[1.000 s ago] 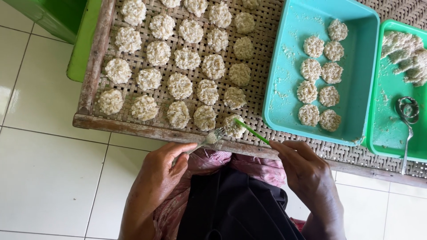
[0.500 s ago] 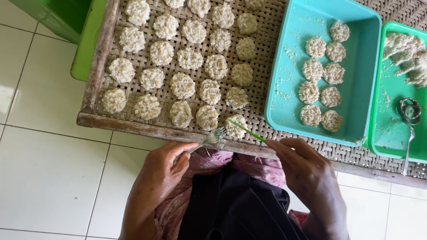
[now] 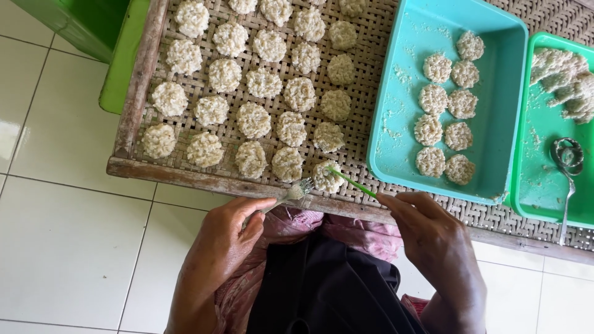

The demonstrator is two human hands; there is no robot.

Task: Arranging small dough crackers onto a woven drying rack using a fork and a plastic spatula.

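1. Left hand: closed around the handle of a metal fork, whose tines touch the left edge of the nearest rice cake.
2. Right hand: fingers pinched on a thin green stick, whose far end rests on the same rice cake from the right.
3. Nearest rice cake: a pale, round, lumpy disc lying at the near edge of the woven bamboo tray, just inside its wooden frame and held between the two tools.
4. Rows of rice cakes: similar discs set out in diagonal rows across the woven tray, close together but mostly apart from one another.
5. Turquoise plastic tray: sits on the weave to the right of the rows; it holds eight more discs in two columns (crumbs are scattered over its bare floor).
6. Green plastic tray: just beside the turquoise one, at the right edge of the view, with a heap of pale rice mixture in its far part and a metal ring mould on a long handle lying in its near part.
7. White tiled floor: beneath the frame.
8. Green container: at upper left, only partly in view.
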